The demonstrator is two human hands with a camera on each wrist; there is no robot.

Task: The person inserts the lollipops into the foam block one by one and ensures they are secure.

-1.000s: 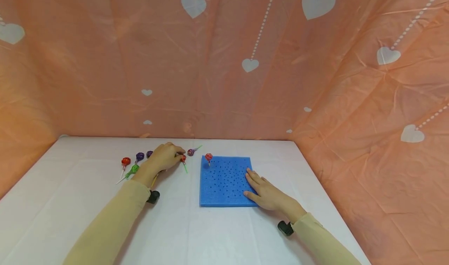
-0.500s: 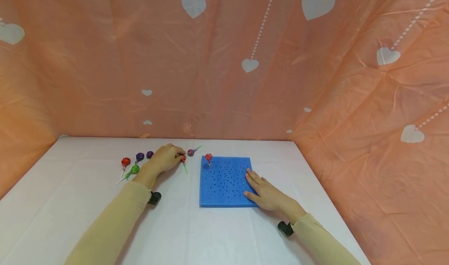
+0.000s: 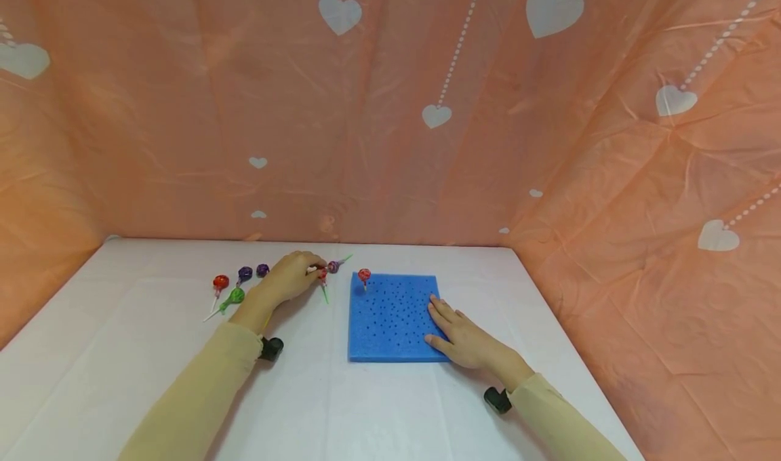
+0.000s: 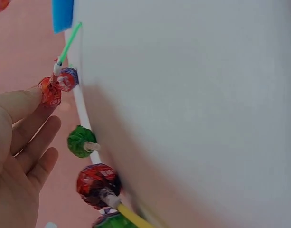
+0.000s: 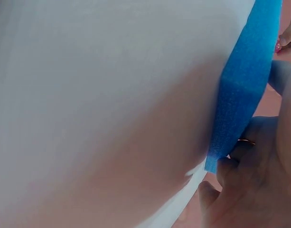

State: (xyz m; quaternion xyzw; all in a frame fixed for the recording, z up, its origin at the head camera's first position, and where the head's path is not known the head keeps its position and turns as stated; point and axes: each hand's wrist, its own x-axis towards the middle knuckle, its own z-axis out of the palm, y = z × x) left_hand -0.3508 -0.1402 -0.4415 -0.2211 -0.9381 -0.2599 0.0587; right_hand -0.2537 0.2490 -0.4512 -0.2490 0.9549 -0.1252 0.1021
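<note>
My left hand (image 3: pixel 291 276) pinches the head of a red-wrapped lollipop (image 4: pixel 51 93) between thumb and fingertips. Its green stick (image 3: pixel 326 293) points down toward the near side of the table. Just beyond it lies a red-and-purple lollipop (image 3: pixel 333 266). My right hand (image 3: pixel 465 337) rests, fingers extended, on the right edge of a blue foam block (image 3: pixel 366 342) dotted with small holes. One red lollipop (image 3: pixel 364 275) stands upright in the block's far left corner. In the right wrist view, the block's side (image 5: pixel 242 76) shows beside the right hand.
Left of my left arm lie a red lollipop (image 3: pixel 220 283), a green one (image 3: pixel 234 296) and two purple ones, the nearer purple lollipop (image 3: pixel 245 274) among them. More lollipops, one with a yellow stick (image 4: pixel 133 217), show in the left wrist view. An orange curtain (image 3: pixel 390 142) hangs behind the white table (image 3: pixel 390 413).
My left hand has shifted slightly, uncovering more of a purple lollipop behind the wrist, and keeps its pinch on the red lollipop. The right hand stays on the foam block.
</note>
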